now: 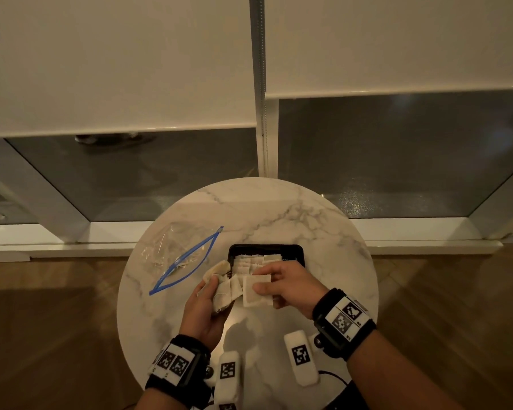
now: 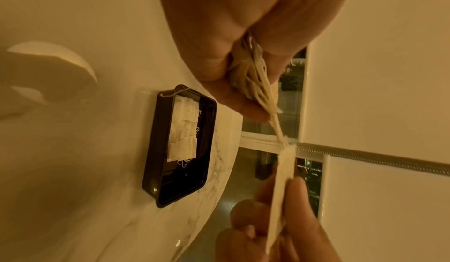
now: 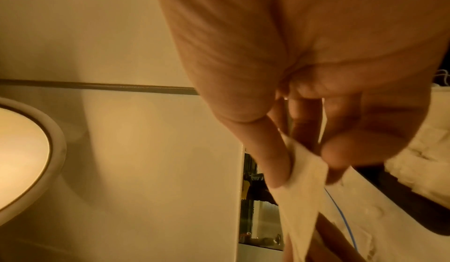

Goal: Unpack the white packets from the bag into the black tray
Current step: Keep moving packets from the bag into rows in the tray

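Note:
My left hand [image 1: 211, 294] grips a bunch of white packets [image 1: 224, 287] just above the round marble table [image 1: 279, 214]. In the left wrist view the bunch [image 2: 253, 77] sits squeezed between thumb and fingers. My right hand [image 1: 282, 284] pinches a single white packet [image 1: 255, 292] at the bunch's right edge; the same packet [image 3: 304, 185] shows between thumb and forefinger in the right wrist view. Just behind both hands lies the black tray [image 1: 296, 250], with several white packets [image 1: 249, 263] laid in its left part. The clear zip bag [image 1: 178, 255] with a blue seal lies open at the left.
The table stands against low windows with white blinds [image 1: 116, 60]. Wooden floor [image 1: 42, 321] surrounds it. Bare marble lies behind the tray and at the table's right side. Two white tagged blocks [image 1: 301, 361] hang by my wrists over the near edge.

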Tool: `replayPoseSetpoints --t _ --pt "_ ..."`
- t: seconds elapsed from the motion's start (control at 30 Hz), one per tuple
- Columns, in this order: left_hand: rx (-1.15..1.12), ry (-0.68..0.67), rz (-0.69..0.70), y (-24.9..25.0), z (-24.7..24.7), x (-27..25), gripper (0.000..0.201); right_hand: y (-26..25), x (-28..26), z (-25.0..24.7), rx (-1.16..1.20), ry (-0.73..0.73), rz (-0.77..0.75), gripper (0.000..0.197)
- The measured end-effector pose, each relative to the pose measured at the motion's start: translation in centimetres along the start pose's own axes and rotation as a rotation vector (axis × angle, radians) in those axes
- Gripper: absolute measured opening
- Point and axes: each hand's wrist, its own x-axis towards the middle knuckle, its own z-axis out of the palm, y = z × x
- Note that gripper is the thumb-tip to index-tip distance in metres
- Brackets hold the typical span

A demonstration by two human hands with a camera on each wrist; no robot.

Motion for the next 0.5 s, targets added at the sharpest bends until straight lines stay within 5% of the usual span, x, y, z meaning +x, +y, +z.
replayPoseSetpoints --t 0.17,0.5 --pt "-0.092 0.055 -0.081 -0.2 -0.2 0.5 0.043 0.2 0.6 -0.6 0.051 0.143 -0.034 0.025" --pt "-0.243 0.147 -0.087 2.7 -1.2 0.3 0.022 -0.1 2.1 -2.5 0.387 0.252 -0.034 0.022"
